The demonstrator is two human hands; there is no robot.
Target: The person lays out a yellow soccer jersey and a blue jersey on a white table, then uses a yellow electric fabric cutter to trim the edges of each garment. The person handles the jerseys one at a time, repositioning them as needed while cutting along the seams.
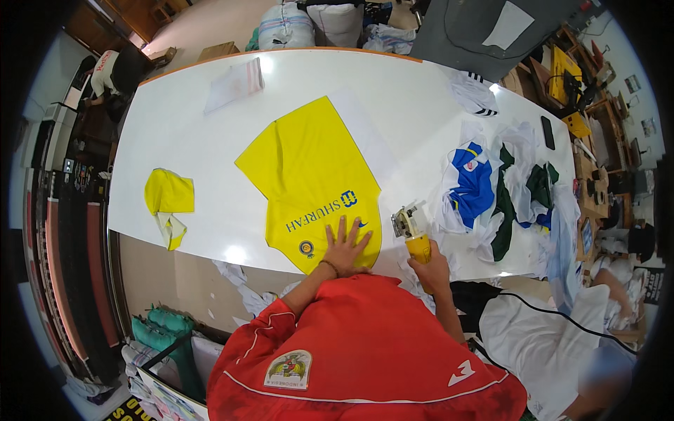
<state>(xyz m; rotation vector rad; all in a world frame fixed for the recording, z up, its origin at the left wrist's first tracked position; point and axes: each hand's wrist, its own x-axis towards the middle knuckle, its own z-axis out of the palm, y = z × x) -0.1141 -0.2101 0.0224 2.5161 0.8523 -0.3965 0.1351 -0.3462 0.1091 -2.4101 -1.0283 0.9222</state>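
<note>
My left hand [342,249] lies flat with fingers spread on a large yellow fabric panel [302,165] printed with blue lettering and small emblems. My right hand [428,263] grips a yellow handheld electric cutter [414,238], held upright beside the panel's lower right side, its metal head uppermost in the picture. A pale sheet [368,147] shows under the panel's right edge. A smaller folded yellow piece [168,189] rests on the white table [217,154] at the left.
Mixed blue, green and white cloth [470,182] covers the table's right part, near a black phone [547,132]. A folded pale cloth [232,84] lies at the back. A seated person [105,74] is at upper left; another in white [526,337] is at lower right, near a black cord.
</note>
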